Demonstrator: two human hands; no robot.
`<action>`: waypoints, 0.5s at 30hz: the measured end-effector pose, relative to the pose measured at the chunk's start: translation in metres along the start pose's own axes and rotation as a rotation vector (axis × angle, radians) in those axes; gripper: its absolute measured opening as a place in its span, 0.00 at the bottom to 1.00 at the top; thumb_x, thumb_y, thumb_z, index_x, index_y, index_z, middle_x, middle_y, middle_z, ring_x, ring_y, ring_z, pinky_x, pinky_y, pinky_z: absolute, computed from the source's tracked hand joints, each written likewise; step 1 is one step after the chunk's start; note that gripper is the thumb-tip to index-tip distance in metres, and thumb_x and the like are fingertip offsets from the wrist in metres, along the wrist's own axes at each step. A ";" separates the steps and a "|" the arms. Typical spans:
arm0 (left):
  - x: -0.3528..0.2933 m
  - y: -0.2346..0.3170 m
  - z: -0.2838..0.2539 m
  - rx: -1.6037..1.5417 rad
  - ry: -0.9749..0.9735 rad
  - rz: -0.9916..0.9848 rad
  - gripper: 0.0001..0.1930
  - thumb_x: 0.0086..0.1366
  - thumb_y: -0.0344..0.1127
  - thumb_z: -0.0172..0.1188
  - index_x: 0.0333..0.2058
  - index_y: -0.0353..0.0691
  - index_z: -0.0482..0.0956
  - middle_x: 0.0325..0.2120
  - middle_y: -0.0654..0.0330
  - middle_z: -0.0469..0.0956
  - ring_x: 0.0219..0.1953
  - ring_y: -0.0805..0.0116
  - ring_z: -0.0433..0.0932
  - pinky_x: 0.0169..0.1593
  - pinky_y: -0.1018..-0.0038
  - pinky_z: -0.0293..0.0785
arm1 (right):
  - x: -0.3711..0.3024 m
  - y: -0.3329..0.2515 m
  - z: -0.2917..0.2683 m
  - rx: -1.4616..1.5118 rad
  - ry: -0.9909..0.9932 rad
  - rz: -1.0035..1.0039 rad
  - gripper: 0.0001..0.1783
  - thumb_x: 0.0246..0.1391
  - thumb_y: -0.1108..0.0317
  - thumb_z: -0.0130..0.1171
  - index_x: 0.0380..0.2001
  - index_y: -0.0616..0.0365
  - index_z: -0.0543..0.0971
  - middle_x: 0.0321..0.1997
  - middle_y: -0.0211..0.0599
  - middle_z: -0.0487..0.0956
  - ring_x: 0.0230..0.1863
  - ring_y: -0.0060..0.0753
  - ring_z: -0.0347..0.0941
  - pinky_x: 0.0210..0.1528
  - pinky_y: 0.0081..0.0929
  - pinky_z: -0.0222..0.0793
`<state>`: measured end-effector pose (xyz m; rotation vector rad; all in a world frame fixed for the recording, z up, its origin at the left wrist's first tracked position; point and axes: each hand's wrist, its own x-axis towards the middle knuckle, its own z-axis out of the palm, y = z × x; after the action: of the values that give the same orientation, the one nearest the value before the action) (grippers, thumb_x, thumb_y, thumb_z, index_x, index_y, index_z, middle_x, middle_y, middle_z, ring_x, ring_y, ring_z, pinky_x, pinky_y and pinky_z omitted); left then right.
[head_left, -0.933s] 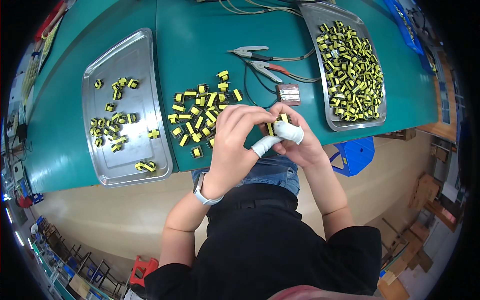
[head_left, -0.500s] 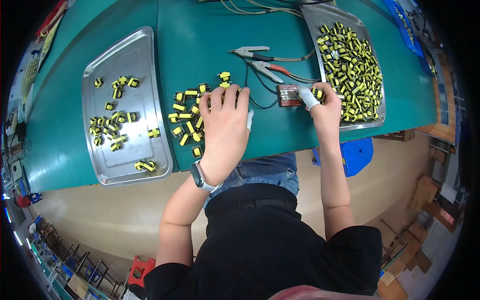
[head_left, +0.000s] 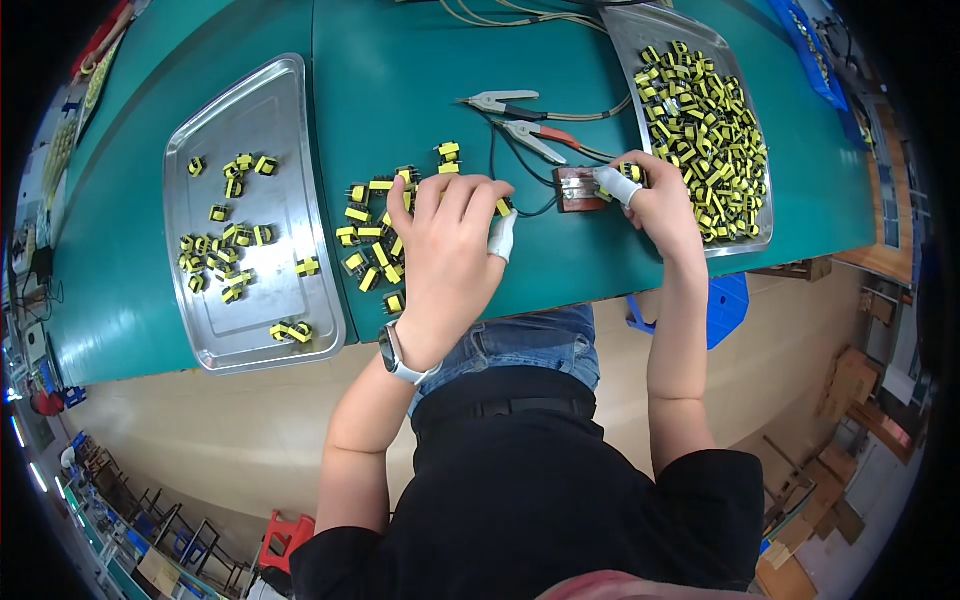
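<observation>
Small yellow-and-black transformers (head_left: 382, 256) lie in a loose cluster on the green table, partly under my left hand (head_left: 448, 235). That hand pinches one transformer (head_left: 503, 207) between its forefinger and its white-covered thumb. My right hand (head_left: 655, 200), its thumb in a white finger cot too, grips another transformer (head_left: 631, 172) at the right end of a small reddish-brown test block (head_left: 577, 190) with metal contacts. Whether its pins touch the contacts is hidden by the thumb.
A metal tray (head_left: 262, 110) with several scattered transformers lies left; a second tray (head_left: 715, 249), heaped with them, is at right. Two clip leads, one grey clip (head_left: 503, 102) and one red-and-grey clip (head_left: 540, 138), lie beyond the block. A blue stool (head_left: 728, 308) stands below the table edge.
My left thumb and forefinger have come out to the right, with a transformer now showing between them. My right wrist has swung slightly right, its transformer still by the block.
</observation>
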<state>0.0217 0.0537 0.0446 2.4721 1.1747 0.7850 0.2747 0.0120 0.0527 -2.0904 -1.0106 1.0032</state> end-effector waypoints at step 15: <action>-0.003 0.001 -0.007 -0.130 0.028 0.002 0.18 0.57 0.25 0.67 0.47 0.47 0.81 0.44 0.65 0.81 0.50 0.63 0.78 0.71 0.47 0.51 | 0.009 -0.006 -0.007 0.002 -0.117 0.008 0.11 0.60 0.62 0.70 0.34 0.59 0.84 0.19 0.25 0.74 0.18 0.14 0.66 0.20 0.19 0.58</action>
<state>0.0165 0.0513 0.0495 2.3644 1.0944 0.8705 0.2822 0.0212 0.0584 -2.0558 -1.0592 1.1413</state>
